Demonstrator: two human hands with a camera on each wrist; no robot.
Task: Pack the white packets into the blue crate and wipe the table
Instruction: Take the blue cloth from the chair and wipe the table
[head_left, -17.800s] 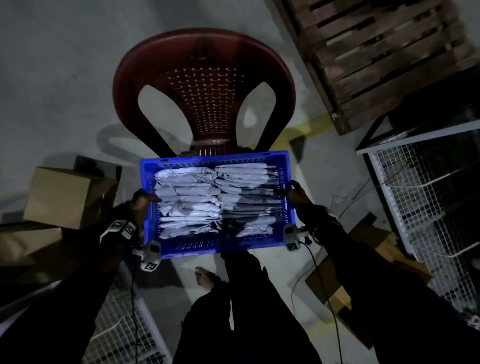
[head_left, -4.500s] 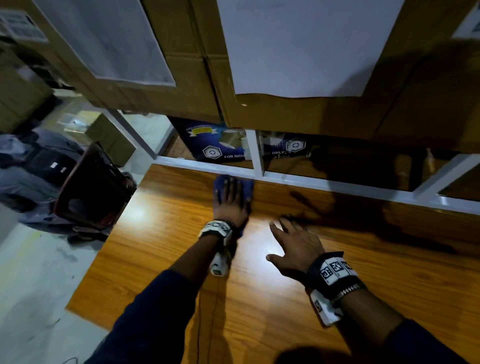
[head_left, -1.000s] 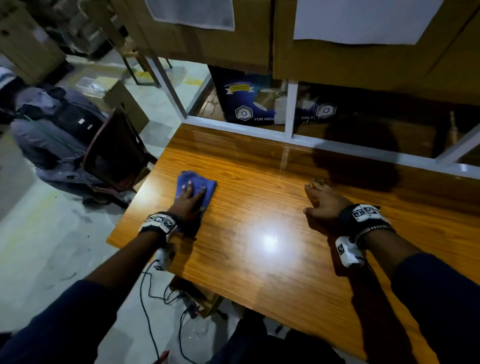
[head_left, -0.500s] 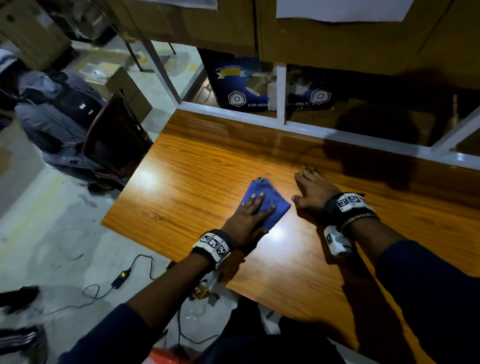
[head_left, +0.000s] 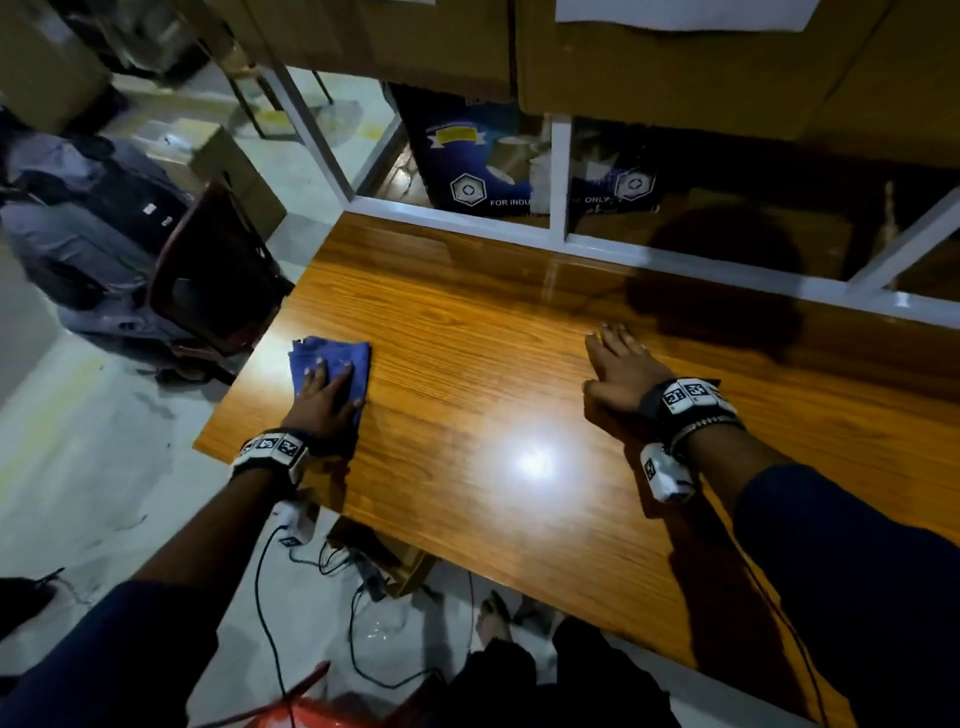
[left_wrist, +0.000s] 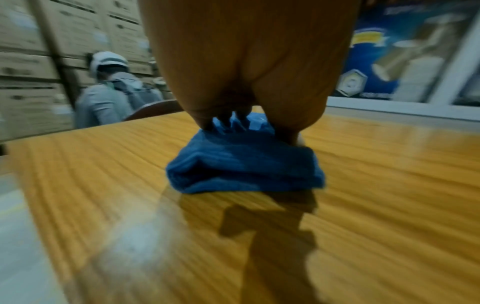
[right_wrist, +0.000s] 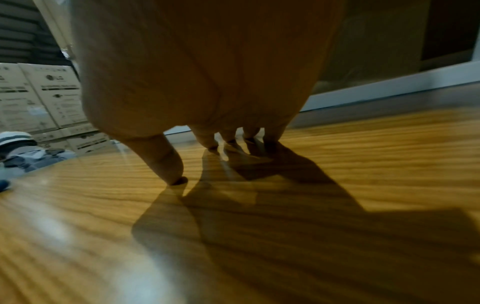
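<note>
Pressing cloth (head_left: 332, 358) flat — left hand (head_left: 324, 397), table (head_left: 519, 395).

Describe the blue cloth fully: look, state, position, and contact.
The blue cloth is soft, towel-like fabric, folded and bunched into a thick pad. It lies flat on the wooden table near its left edge. The left hand presses down on it with straight, spread fingers. Nothing else touches it.
</note>
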